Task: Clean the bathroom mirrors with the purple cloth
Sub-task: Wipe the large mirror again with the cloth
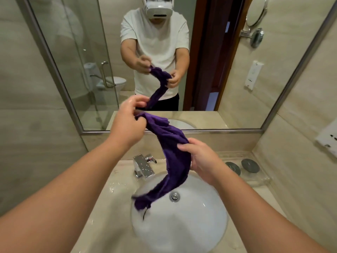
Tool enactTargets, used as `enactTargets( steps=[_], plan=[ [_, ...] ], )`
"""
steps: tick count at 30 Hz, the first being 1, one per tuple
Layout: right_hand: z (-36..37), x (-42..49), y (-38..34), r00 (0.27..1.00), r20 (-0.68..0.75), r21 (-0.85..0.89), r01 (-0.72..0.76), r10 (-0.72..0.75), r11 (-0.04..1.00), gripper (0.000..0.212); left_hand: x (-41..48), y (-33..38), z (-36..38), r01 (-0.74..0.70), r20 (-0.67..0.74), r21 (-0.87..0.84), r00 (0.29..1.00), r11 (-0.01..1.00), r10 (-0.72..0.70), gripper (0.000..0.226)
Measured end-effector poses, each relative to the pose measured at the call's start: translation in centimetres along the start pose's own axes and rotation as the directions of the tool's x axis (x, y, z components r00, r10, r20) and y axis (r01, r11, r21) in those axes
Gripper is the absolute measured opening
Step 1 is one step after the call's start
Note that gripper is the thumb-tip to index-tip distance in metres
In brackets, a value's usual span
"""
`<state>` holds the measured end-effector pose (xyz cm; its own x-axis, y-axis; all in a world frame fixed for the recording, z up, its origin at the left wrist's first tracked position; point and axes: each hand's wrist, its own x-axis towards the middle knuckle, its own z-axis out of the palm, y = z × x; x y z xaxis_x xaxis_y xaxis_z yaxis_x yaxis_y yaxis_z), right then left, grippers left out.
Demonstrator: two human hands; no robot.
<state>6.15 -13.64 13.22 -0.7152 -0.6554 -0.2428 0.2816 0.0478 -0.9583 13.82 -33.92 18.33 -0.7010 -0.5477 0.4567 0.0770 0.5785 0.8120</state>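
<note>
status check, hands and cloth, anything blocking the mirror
Left hand pinching purple cloth top end, right hand gripping mid-length. Cloth tail hangs over sink, not on mirror. Nothing in the way.

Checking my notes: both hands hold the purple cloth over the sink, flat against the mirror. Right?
No. In the head view the left hand and right hand hold the purple cloth over the sink, but it hangs bunched, off the mirror.

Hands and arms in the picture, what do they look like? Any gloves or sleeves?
No gloves. The left hand and right hand are both bare, with no rings or watch showing. The forearms are bare too. The mirror shows a white T-shirt with short sleeves that end above the elbows.
</note>
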Motion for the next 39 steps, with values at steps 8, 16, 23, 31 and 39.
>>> enactTargets(
  steps=[8, 16, 23, 31, 39],
  plan=[
    [4.3, -0.6, -1.3, 0.982, 0.101, 0.407, -0.189, 0.162, 0.893, 0.046, -10.1, -4.8, 2.5, 0.939, 0.833, -0.254, 0.334, 0.231, -0.442, 0.112],
    [2.0, -0.7, 1.5, 0.967, -0.056, -0.178, -0.255, 0.249, 0.951, 0.033, -8.0, -3.7, 0.8, 0.530, 0.287, -0.230, 0.838, 0.816, -0.464, 0.031],
    [3.2, -1.5, 4.5, 0.963, 0.020, -0.268, -0.254, 0.269, 0.929, 0.070, -7.1, -1.2, -0.9, 0.159, 0.371, 0.185, 0.903, 0.970, -0.219, 0.039],
    [4.1, -1.5, 7.1, 0.972, 0.035, -0.110, -0.228, 0.234, 0.967, 0.027, -6.7, 1.0, -1.6, -0.081, 0.279, 0.356, 0.960, 0.931, -0.024, 0.038],
    [-0.7, -1.5, 4.5, 0.988, -0.151, 0.242, 0.024, 0.013, 0.970, 0.065, -5.0, -1.4, -2.8, 0.401, 0.069, -0.006, 0.914, 0.916, -0.400, 0.033]
  ],
)
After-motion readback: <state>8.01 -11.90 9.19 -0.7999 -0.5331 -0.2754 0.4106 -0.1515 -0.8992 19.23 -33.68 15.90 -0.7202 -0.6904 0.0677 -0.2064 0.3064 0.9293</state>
